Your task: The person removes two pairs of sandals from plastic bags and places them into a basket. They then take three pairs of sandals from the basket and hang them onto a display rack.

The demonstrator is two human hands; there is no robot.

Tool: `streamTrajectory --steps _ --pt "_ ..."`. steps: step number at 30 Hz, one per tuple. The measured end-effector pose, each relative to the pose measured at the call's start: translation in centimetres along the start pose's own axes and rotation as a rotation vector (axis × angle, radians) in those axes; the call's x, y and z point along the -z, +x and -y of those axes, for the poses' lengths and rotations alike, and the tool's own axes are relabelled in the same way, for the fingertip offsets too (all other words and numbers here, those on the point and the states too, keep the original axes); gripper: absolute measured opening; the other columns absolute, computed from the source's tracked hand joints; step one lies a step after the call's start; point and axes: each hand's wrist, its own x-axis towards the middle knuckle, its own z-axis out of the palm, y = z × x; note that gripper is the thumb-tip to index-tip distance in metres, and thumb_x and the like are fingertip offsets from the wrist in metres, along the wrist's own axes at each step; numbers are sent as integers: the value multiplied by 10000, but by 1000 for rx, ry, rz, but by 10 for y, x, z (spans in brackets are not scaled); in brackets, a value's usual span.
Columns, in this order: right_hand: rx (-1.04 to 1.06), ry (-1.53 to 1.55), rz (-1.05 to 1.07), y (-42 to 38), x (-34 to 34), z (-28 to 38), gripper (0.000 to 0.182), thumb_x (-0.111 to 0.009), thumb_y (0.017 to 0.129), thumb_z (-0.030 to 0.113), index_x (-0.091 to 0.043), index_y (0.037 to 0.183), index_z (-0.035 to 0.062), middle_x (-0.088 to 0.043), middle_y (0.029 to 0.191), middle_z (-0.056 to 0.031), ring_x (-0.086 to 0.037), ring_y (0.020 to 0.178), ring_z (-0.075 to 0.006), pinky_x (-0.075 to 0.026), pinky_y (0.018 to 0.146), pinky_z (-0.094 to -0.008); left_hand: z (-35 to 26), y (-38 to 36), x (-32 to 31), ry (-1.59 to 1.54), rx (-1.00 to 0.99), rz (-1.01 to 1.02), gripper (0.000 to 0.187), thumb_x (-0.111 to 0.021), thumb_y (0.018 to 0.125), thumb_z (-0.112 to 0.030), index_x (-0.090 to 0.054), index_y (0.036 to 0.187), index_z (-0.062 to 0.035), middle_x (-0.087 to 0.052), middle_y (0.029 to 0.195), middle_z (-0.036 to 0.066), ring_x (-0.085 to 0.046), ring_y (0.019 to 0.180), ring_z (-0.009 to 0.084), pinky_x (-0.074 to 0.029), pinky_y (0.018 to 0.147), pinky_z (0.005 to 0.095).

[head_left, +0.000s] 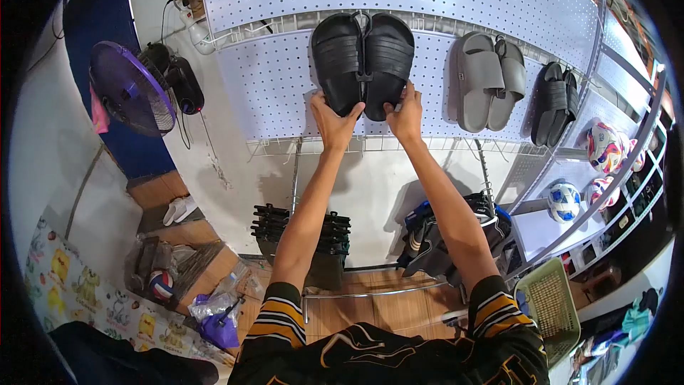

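Note:
A pair of black slide sandals (388,64) hangs upright against the white perforated wall panel (274,85), near a wire hook at its top. My left hand (333,122) grips the lower end of the left slide, thumb on the front. On the right slide's lower edge, my right hand (406,115) is closed with its thumb in front and fingers behind. Further right hang a pair of grey slides (481,82) and another pair of black slides (552,103), both apart from my hands.
Below the panel, a rail holds dark clothes on hangers (303,232) and more garments (445,239). A purple fan (132,89) stands at left. Soccer balls (564,202) sit on shelves at right, above a green basket (548,306). Open boxes (203,264) lie lower left.

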Motion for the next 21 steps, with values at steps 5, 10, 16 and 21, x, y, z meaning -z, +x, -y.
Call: streamTrajectory --steps 5,10,16,21 --pt "-2 60 31 -22 3 3 919 -748 767 -43 -269 1550 -28 -535 1220 -292 -615 1036 -439 -532 895 -453 1 -4 7 -21 3 -2 958 -989 651 -291 -373 1308 35 -508 1206 197 -576 1075 295 -492 938 417" --pt "-25 143 47 -69 18 1 877 -740 802 -33 -281 1549 -19 -525 1277 -273 -618 1080 -396 -572 845 -431 -10 -10 14 -230 115 48 1017 -996 637 -301 -353 1347 41 -500 1194 187 -530 1108 277 -454 989 421" --pt "-113 154 89 -181 106 -3 764 -759 840 -22 -386 1506 15 -541 1319 -184 -623 1122 -276 -586 845 -359 -41 -49 45 -160 134 25 1007 -961 705 -278 -335 1430 31 -469 1307 169 -497 1201 284 -438 991 417" --pt "-249 -67 221 -349 222 -42 526 -751 870 5 -549 1356 -5 -655 1113 -150 -687 957 -241 -576 764 -333 -112 -192 86 -279 228 180 688 -832 862 -161 -424 1390 9 -515 1326 151 -522 1201 268 -460 948 377"
